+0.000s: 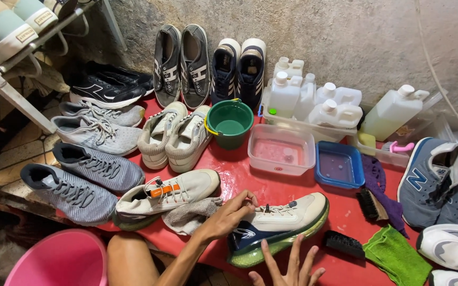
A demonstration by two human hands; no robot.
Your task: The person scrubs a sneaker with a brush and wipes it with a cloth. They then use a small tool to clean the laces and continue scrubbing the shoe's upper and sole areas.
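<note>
Cream-and-navy sneaker [276, 228] lies near me on the wet red mat [271, 188]. My left hand [229, 214] pinches its laces; my right hand [287, 267] hovers, fingers spread. Tugging might skid it into the pink-water tub [281, 150] beyond.

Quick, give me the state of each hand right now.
Left hand: fingers pinched on the laces of the cream sneaker.
Right hand: open, fingers spread beside that sneaker's green sole, holding nothing.
</note>
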